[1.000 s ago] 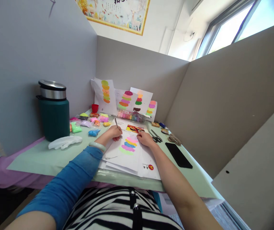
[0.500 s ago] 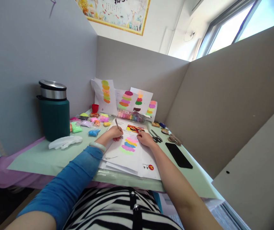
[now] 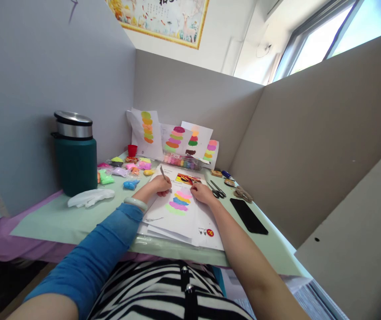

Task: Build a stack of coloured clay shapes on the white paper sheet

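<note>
My left hand (image 3: 160, 184) grips a thin metal tool (image 3: 162, 171), its tip resting on a white sheet (image 3: 173, 218) beside coloured clay smears (image 3: 179, 200) in pink, yellow, blue, purple and green. My right hand (image 3: 202, 193) lies on the same sheet at the right of the smears, fingers curled and pressing the paper near its top edge. A printed picture (image 3: 187, 178) in orange and black lies just beyond both hands. More white sheets are stacked under the top one.
A green flask (image 3: 75, 153) with a steel lid stands at the left, a white glove (image 3: 90, 197) before it. Clay bags (image 3: 124, 169), a red cup (image 3: 132, 150) and a clay box (image 3: 182, 161) sit behind. Scissors (image 3: 216, 189) and a black phone (image 3: 248, 216) lie right. Finished sheets (image 3: 173, 138) lean on the partition.
</note>
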The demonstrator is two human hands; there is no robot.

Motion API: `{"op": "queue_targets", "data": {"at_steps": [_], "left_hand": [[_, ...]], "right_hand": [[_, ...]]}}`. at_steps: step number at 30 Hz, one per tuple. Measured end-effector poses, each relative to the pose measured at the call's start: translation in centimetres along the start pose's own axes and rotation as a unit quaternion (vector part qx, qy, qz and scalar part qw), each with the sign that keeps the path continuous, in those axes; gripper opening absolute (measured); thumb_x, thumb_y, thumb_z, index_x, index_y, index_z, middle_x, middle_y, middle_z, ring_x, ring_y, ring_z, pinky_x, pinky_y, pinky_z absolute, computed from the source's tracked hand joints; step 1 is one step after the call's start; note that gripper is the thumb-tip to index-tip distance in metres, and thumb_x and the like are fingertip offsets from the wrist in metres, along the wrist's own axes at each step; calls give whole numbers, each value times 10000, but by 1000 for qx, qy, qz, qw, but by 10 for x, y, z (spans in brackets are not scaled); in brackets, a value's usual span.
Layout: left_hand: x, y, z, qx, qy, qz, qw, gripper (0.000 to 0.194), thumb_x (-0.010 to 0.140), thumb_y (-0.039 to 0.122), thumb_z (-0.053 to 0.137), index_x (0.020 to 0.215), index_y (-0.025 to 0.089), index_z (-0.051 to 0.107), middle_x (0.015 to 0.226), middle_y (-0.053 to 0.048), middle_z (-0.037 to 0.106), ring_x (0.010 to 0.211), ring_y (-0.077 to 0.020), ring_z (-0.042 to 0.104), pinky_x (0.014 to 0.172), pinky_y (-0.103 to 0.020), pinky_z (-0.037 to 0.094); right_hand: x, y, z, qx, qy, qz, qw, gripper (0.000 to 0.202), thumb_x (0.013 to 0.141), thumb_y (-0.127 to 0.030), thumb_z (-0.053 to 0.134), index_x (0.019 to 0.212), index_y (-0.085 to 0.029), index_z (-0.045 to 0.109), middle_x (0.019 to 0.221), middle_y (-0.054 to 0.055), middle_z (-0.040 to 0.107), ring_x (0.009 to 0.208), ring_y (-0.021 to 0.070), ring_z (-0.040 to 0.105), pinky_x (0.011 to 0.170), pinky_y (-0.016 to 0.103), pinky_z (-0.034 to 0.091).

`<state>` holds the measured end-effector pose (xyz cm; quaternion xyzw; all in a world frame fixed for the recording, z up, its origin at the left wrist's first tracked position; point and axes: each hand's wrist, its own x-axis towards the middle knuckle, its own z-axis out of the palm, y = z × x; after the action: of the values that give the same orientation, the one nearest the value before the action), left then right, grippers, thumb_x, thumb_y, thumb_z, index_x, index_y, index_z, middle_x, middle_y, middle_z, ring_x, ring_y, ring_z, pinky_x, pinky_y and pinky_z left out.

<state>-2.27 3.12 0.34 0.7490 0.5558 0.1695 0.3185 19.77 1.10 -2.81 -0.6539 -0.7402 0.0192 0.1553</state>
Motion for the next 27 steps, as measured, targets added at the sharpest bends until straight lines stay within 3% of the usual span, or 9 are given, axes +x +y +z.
{"op": "queue_targets", "data": {"at_steps": [27], "left_hand": [[-2, 1, 2, 35, 2, 39, 999, 154, 739, 189, 537, 860, 128, 610, 696, -43, 659, 443, -86, 549, 440, -171, 432]], "right_hand": [[0, -1, 0, -18, 0, -2, 1000, 207, 837, -238, 437, 898, -209, 632, 991, 45, 668, 899, 186, 576, 667, 235, 354]]}}
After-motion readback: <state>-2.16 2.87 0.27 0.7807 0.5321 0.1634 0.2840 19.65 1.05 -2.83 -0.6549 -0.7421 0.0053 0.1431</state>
